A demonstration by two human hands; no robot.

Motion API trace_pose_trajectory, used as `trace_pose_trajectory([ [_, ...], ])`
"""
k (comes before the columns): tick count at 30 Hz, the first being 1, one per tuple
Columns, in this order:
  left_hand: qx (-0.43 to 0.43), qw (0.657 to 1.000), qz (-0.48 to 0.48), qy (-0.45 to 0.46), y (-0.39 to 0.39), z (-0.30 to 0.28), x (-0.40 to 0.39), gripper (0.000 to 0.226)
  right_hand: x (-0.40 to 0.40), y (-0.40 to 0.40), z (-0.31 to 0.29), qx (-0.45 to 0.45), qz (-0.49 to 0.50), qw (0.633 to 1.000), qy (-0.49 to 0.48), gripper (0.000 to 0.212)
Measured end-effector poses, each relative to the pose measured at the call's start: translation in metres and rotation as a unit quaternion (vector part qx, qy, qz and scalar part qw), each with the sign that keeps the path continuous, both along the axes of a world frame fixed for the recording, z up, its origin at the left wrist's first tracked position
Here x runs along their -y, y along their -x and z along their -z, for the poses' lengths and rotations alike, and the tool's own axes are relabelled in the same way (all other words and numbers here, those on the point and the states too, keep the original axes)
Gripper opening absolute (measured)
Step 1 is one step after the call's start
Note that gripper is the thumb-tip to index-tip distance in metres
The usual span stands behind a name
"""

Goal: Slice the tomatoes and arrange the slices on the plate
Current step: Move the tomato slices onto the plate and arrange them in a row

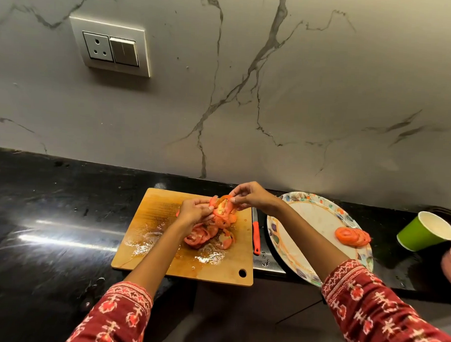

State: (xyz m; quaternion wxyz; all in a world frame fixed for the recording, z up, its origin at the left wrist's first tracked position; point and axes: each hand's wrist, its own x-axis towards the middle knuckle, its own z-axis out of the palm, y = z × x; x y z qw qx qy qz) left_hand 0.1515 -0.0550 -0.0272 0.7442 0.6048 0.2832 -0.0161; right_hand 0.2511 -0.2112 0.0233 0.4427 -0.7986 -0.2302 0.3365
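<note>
Over the wet cutting board [166, 235], the left hand [193, 212] cups a clump of tomato slices [224, 213] while the right hand [251, 196] pinches its top slice, soft, slippery, easily torn and best lifted by the firmer rim, bound for the plate [309, 220] at right.

Finding no readable text, label, brand, number or sign anywhere; showing only faint, illegible marks on the knife blade [255, 215]; bearing only painted patterns, no lettering, on the plate rim [328, 204].
</note>
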Motion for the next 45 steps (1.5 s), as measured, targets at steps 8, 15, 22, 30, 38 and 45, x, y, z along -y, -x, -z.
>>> trace_pose_trajectory([
  [8,0.012,0.999,0.023,-0.025,-0.002,0.006,0.008,0.024,0.002,0.007,0.010,-0.017,0.046,0.999,-0.019,0.017],
  [15,-0.045,0.989,0.038,-0.139,-0.004,0.020,0.006,0.021,0.011,0.006,0.019,-0.021,0.109,0.992,-0.063,0.019],
  [22,-0.053,0.871,0.037,-0.487,-0.008,0.027,0.017,0.028,0.030,0.000,0.016,-0.025,0.110,0.991,-0.069,0.010],
  [30,0.040,0.877,0.138,-0.459,-0.051,0.031,0.091,0.034,0.123,-0.012,0.020,-0.016,0.161,0.986,-0.039,0.024],
  [38,0.084,0.877,0.236,-0.411,-0.089,0.048,0.196,0.032,0.261,-0.039,0.024,0.068,0.257,0.958,0.108,0.019],
  [45,0.092,0.881,0.275,-0.373,-0.117,0.050,0.264,0.040,0.301,-0.072,0.039,0.139,0.199,0.952,0.186,0.016],
])
